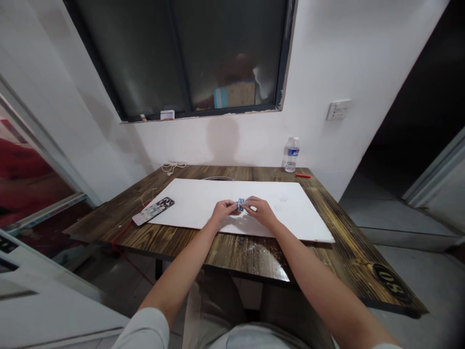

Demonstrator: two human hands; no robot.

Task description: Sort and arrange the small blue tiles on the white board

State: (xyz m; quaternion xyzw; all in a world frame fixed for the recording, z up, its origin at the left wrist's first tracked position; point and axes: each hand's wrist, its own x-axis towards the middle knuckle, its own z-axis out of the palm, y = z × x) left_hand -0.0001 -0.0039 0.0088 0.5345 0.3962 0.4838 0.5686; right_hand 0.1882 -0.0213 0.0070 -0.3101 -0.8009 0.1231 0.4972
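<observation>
Between my two hands is a small blue and silvery object [240, 204], too small to name. My left hand [223, 212] pinches it from the left, thumb and fingers closed. From the right, my right hand [260, 210] reaches the same object with its thumb and fingertips pressed together on its edge. Both hands are just above the white board [192, 203], near its front edge, and cast a shadow on it. My fingers cover part of the object.
A phone in a patterned case [154, 211] lies at the board's left end. Toward the wall are a coiled white cable [173, 167], a water bottle [291, 155] and a red pen [302, 176]. The wooden table [240, 254] stands against the wall, below a window.
</observation>
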